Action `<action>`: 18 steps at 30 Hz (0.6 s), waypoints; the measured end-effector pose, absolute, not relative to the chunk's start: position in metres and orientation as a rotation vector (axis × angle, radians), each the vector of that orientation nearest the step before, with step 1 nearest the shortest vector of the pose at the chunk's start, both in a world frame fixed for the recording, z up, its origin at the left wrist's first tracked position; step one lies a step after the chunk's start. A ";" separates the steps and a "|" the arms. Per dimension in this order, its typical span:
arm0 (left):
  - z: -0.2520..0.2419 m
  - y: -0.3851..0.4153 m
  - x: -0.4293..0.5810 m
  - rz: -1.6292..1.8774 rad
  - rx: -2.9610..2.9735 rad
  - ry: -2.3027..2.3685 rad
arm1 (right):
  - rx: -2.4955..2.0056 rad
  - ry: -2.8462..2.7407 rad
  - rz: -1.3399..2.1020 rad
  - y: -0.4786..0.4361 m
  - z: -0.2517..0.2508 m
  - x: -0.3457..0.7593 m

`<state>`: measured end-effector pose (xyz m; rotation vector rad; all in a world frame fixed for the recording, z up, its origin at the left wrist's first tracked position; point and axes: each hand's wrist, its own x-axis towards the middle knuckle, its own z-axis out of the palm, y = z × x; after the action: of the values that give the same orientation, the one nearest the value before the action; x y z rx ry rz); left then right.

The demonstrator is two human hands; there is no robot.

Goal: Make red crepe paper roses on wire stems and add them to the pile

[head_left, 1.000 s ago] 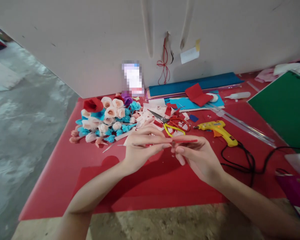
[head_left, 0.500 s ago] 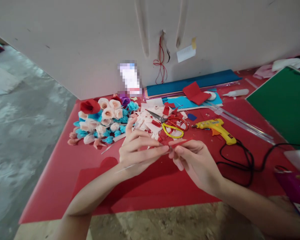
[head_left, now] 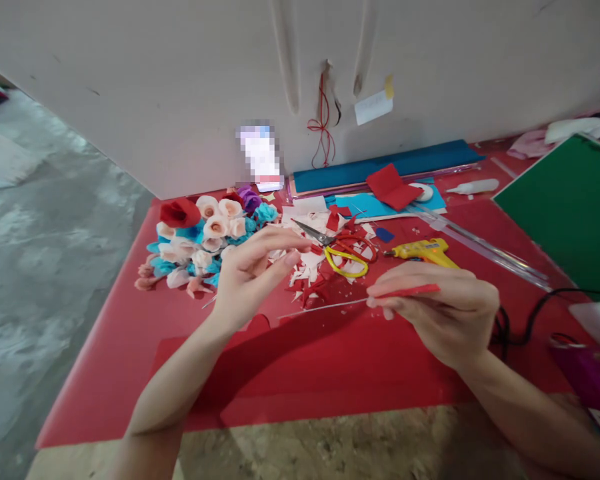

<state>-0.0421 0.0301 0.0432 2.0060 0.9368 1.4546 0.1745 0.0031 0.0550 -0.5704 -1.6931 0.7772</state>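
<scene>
My right hand (head_left: 435,307) pinches a red paper strip (head_left: 410,291) together with one end of a thin pale wire (head_left: 330,307), which stretches left above the red table (head_left: 105,347). My left hand (head_left: 260,267) is raised over the paper scraps, its thumb and fingers apart, with nothing seen between them. Just beyond the hands lie scissors (head_left: 347,262) with yellow and red handles, on a heap of pale and red scraps (head_left: 307,270). The yellow glue gun (head_left: 420,250) is partly hidden behind my right hand.
Paper flowers (head_left: 213,227) in red, peach, blue and purple are heaped at the left. A blurred phone (head_left: 261,157) leans on the wall. Blue paper (head_left: 390,167), a white glue bottle (head_left: 475,187) and a green board (head_left: 570,207) lie behind and right.
My hands have moved apart. The right one has gone right with the red strip and wire; the left one has moved left and up, off the wire, and its fingers have parted.
</scene>
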 end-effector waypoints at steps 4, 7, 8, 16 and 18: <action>0.053 0.020 -0.040 1.309 1.958 0.847 | -0.532 -1.833 0.815 0.006 0.052 0.169; 0.060 0.008 -0.033 1.157 2.069 0.811 | -0.552 -1.941 0.840 0.006 0.045 0.162; 0.062 0.005 -0.031 1.122 2.094 0.815 | -0.563 -1.967 0.846 0.005 0.043 0.160; 0.057 0.004 -0.025 1.065 1.879 0.833 | -0.643 -2.037 0.879 0.005 0.036 0.155; 0.056 0.005 -0.026 1.044 1.825 0.818 | -0.663 -2.018 0.910 0.005 0.036 0.155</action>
<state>-0.0262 0.0051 0.0558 1.8252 0.8176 1.0443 0.1552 0.0048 0.0363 -0.6626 -2.0178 0.9101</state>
